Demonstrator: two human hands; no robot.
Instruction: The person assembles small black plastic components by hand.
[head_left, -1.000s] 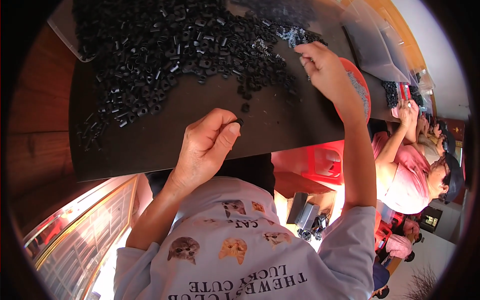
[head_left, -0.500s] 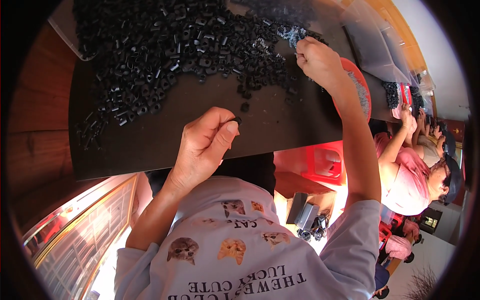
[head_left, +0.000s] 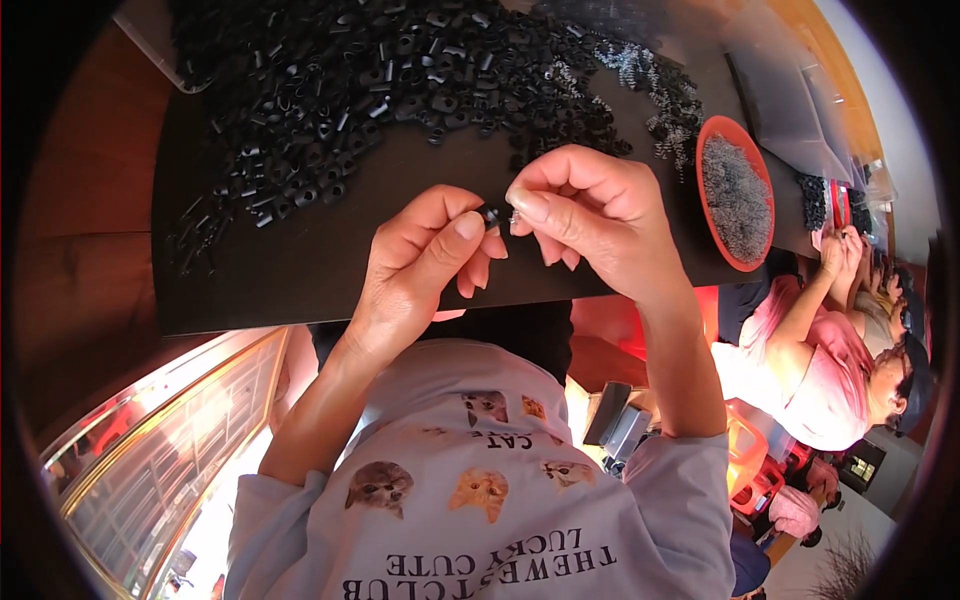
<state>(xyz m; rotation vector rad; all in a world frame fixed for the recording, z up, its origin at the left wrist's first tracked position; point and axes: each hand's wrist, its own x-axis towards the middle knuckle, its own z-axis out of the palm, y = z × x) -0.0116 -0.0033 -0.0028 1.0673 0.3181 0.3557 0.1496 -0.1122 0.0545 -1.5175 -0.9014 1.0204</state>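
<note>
My left hand [head_left: 413,262] pinches a small black plastic part [head_left: 490,216] between thumb and forefinger over the dark table's front. Close beside it, my right hand [head_left: 605,222] is closed, thumb against forefinger, on a tiny metal coil spring [head_left: 515,216]. The spring's end faces the black part; whether they touch is too small to tell. Beyond the hands spreads a large heap of similar black parts [head_left: 340,100]. Loose springs [head_left: 632,66] lie at the heap's right side, and a red bowl [head_left: 728,124] full of springs stands to the right of my right hand.
The dark tabletop [head_left: 300,265] ends just in front of my body. Clear plastic bins [head_left: 795,110] stand at the far right. Farther right, a person in a pink top [head_left: 820,385] works at the same row of tables. A carton with dark items [head_left: 620,425] sits below the table.
My right hand has come from the springs at the heap's right edge to beside my left hand, now with a spring at its fingertips. The left hand still holds the black part.
</note>
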